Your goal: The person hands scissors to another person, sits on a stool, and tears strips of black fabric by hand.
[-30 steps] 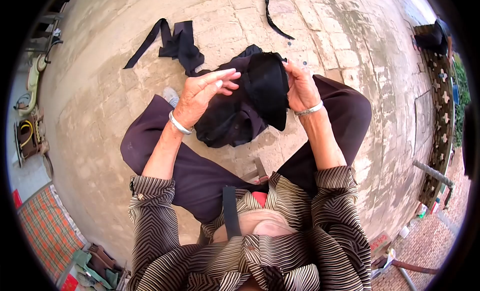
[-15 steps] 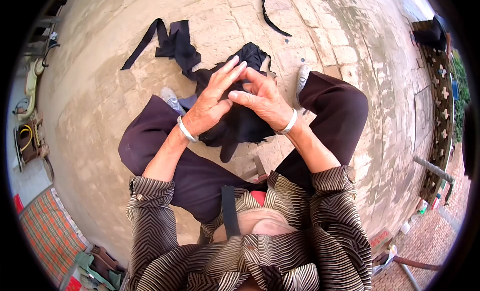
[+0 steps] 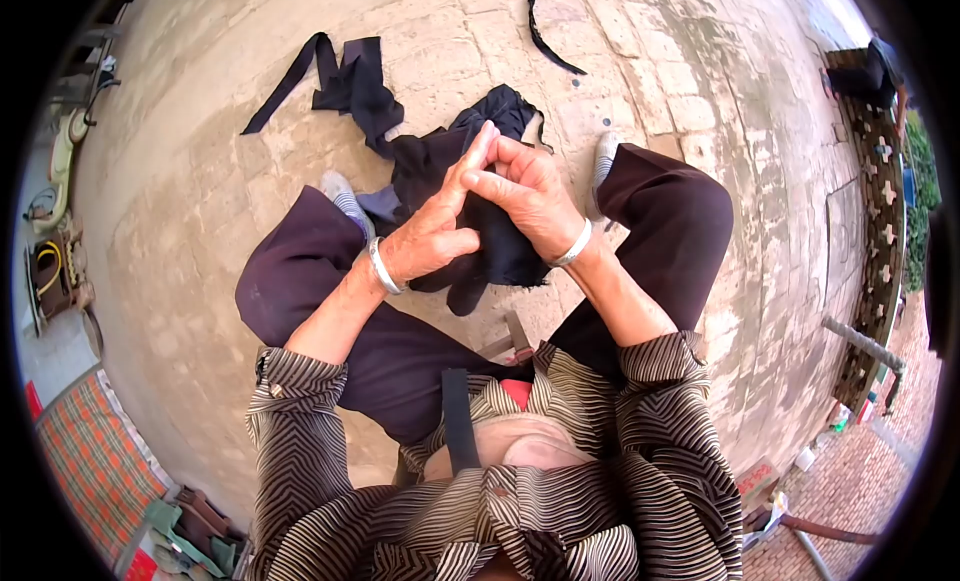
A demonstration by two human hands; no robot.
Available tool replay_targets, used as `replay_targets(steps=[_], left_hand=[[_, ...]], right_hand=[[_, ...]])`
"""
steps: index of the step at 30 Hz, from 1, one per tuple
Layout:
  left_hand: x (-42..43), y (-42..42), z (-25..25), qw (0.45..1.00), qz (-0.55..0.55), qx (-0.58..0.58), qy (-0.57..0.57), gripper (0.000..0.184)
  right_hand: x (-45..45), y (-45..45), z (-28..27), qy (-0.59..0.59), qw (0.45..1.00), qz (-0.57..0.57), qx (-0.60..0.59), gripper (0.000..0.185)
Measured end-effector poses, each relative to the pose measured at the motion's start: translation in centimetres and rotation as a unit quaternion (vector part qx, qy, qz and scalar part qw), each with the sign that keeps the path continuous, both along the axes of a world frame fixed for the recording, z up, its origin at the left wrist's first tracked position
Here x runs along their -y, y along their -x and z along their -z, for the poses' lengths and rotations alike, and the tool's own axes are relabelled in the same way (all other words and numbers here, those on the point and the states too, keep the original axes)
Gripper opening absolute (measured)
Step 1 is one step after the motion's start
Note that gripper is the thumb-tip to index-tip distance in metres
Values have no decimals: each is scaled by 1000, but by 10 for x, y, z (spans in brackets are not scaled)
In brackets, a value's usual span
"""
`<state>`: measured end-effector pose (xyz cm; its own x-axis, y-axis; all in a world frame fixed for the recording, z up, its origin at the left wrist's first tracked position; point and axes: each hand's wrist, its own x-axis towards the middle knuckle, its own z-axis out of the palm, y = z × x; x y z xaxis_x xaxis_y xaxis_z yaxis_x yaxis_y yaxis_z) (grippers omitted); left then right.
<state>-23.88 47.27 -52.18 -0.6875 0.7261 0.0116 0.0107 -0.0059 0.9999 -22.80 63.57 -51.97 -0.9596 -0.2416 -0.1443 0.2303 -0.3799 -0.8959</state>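
Observation:
Both hands meet in front of me, above a bundle of black cloth (image 3: 420, 166) on the ground between my feet. My left hand (image 3: 437, 226) has its fingers stretched out and the thumb held apart. The fingers of my right hand (image 3: 525, 196) are bent, with its thumb against the fingers of the left. Whatever the right fingers hold, if anything, is hidden or too small to see. A bracelet circles each wrist. Under the hands, a darker piece with a frayed edge (image 3: 515, 261) hangs or lies; I cannot tell which.
Black fabric strips (image 3: 372, 91) lie ahead to the left, and a thin black strip (image 3: 545, 41) lies farther off on the paving. A plaid cloth (image 3: 100, 461) is at left. A patterned low wall (image 3: 880, 221) runs along the right, with a person (image 3: 870, 76) at its far end.
My hands have come closer together, the right thumb now resting on the left fingers. The left thumb has moved down and away from the right hand. The cloth beneath has shifted slightly.

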Motion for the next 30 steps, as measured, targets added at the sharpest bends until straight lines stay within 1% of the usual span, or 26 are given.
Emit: replay_targets(steps=[2,4,6,7,9,11,13,14,16,17,18,20,21,22,24,25,26,28,30], left_hand=[[0,-1,-3,1000,2,23,-8,102],[-2,-3,-4,999,4,33,-18,102],[-4,-4,-4,999,6,43,-28,103],[-4,-4,-4,999,8,34,-26,104],[-7,-8,0,999,8,25,-25,105],[-10,-13,6,999,-34,-39,-6,106],[-9,-12,8,999,-31,-44,-6,106],[-8,-11,9,998,-28,-49,-5,106],[-4,-5,7,999,-14,-36,0,106],[-3,-4,7,1000,0,-23,4,106],[-4,-5,8,1000,0,-24,5,106],[-8,-9,11,999,-26,-40,4,106],[-9,-10,8,998,-34,-52,30,106],[-10,-12,8,998,-33,-52,29,106],[-12,-14,10,994,-41,-75,62,106],[-11,-13,12,990,-34,-105,88,106],[-12,-13,9,986,-34,-138,86,105],[-12,-15,14,985,-41,-156,67,105],[-16,-16,8,994,-43,-79,56,104]], right_hand=[[0,-2,-1,-7,1000,-6,3,12],[-3,-2,1,-84,996,-15,-31,10],[-1,-2,-1,-61,998,-6,-25,10],[-1,-2,-2,-38,999,4,-21,10],[-3,-1,2,-58,998,17,-13,11],[-2,0,5,-77,997,29,-5,13],[5,1,7,-66,994,74,-34,16],[5,0,8,-65,995,74,-34,16],[6,-3,8,-121,990,26,-64,17],[7,-5,10,-137,988,21,-72,18],[6,-5,9,-136,988,21,-73,18],[2,-2,6,-171,984,-4,-56,19],[5,1,15,-159,983,19,-85,21],[5,-1,19,-160,983,20,-85,21],[6,-2,18,-106,992,49,-37,25],[12,-2,17,-93,992,82,-13,30],[11,-2,18,-105,991,85,23,32],[6,0,14,-195,978,73,4,31],[2,1,24,-209,977,26,-36,20]])
